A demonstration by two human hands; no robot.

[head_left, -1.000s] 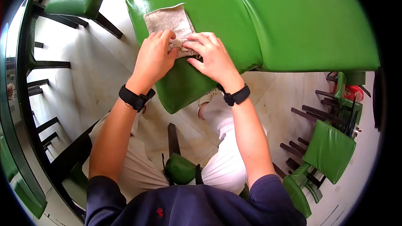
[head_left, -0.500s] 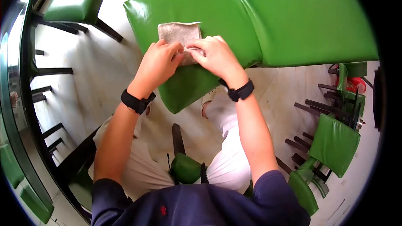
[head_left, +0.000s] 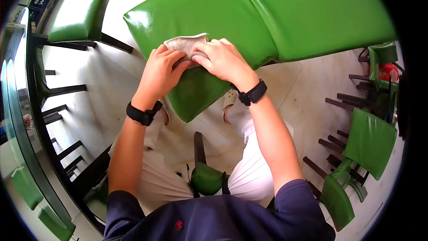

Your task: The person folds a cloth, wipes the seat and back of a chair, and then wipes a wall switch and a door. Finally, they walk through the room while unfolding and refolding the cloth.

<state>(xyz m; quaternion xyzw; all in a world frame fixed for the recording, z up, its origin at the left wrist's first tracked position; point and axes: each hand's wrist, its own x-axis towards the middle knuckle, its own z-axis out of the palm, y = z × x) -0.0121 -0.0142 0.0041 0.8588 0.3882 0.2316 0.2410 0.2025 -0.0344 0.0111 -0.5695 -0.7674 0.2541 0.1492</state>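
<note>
A small beige-grey cloth (head_left: 183, 43) lies on the green padded seat of a chair (head_left: 191, 96), near the seat's front edge. My left hand (head_left: 160, 75) has its fingers and thumb closed on the cloth's near left part. At the near right part, my right hand (head_left: 226, 62) pinches the cloth between thumb and fingers. The cloth looks bunched between the two hands, and its far edge is uneven. Fingers hide much of its near side. Each wrist wears a black strap.
The chair's green backrest (head_left: 321, 13) extends to the right. Another green chair (head_left: 78, 11) stands at the upper left, beside a glass-topped table (head_left: 20, 120). More green chairs (head_left: 370, 143) are at the right. A small green seat (head_left: 207, 178) is between my legs.
The view has shifted slightly. Less of the cloth shows beyond my fingers, and its far part, flat before, is now wrinkled. Both hands keep hold of it.
</note>
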